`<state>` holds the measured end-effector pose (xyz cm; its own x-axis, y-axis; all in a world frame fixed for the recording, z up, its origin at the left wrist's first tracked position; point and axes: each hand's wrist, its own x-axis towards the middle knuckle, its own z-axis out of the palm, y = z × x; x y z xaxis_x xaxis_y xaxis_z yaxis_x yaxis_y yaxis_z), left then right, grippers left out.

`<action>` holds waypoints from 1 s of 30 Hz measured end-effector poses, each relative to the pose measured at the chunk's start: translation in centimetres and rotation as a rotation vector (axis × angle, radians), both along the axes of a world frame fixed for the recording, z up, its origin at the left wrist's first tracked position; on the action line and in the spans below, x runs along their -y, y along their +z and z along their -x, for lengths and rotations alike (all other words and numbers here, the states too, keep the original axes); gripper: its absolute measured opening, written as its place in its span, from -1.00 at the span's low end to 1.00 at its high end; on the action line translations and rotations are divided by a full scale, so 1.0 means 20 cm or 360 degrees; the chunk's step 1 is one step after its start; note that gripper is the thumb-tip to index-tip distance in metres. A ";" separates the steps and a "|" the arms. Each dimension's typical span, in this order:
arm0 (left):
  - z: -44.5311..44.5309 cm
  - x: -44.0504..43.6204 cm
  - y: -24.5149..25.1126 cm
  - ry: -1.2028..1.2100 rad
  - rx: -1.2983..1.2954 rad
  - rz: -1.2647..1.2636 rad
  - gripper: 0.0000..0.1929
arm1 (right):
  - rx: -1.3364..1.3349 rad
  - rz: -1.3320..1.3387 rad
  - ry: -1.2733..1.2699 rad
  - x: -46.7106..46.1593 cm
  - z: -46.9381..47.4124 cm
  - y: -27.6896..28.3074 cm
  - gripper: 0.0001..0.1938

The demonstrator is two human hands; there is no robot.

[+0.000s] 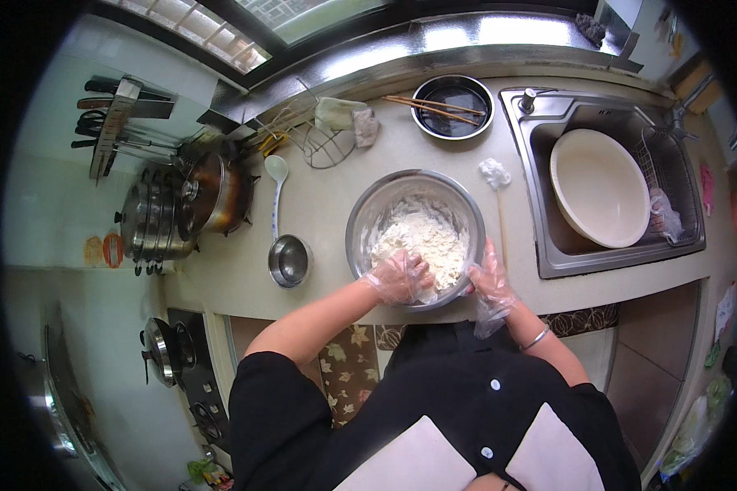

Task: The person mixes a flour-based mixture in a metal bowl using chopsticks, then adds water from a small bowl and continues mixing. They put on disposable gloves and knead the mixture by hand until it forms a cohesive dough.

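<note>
A stainless steel mixing bowl (357, 215) sits near the counter's front edge, holding crumbly, floury dough (433, 236). My left hand (402, 277), in a clear plastic glove, is down inside the bowl with its fingers curled into the dough. The fingertips are partly buried. Also gloved, my right hand (492, 282) grips the bowl's right rim, thumb toward the inside and fingers along the outer wall. To the left stands a small metal cup (290, 262), with a white ladle (276, 169) with a blue-patterned handle leaning away from it.
Behind the bowl, wooden chopsticks (436, 109) lie across a steel basin (488, 116). A thin wooden stick (502, 227) and crumpled white plastic (494, 173) lie at right, before the sink (546, 268) with its cream basin (599, 190). Pots (221, 196) and a knife rack (115, 126) occupy the left.
</note>
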<state>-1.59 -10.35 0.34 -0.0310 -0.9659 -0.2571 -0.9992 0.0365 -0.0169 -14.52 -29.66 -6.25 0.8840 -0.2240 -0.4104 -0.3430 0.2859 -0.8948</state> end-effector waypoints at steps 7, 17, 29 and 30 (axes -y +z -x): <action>-0.06 0.23 -0.14 0.0179 -0.0005 -0.0210 -0.67 | -0.0089 0.0207 0.0016 0.00 -0.01 -0.01 -0.21; -0.15 0.54 -0.16 0.1832 -0.0768 0.0005 -0.48 | 0.0005 0.0311 -0.0012 0.03 -0.11 -0.02 -0.22; -0.31 0.11 0.08 0.1005 -0.0133 0.0446 -0.70 | -0.0051 0.0289 0.0140 0.18 -0.21 0.05 -0.20; -0.29 0.05 0.08 0.1057 -0.0204 0.0290 -0.70 | -0.0029 0.0273 0.0139 0.19 -0.21 0.04 -0.19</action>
<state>4.27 -11.42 1.98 0.5614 -0.8184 -0.1229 -0.8037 -0.5746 0.1546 -10.23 -33.38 -5.39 0.8959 -0.2145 -0.3890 -0.3765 0.0983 -0.9212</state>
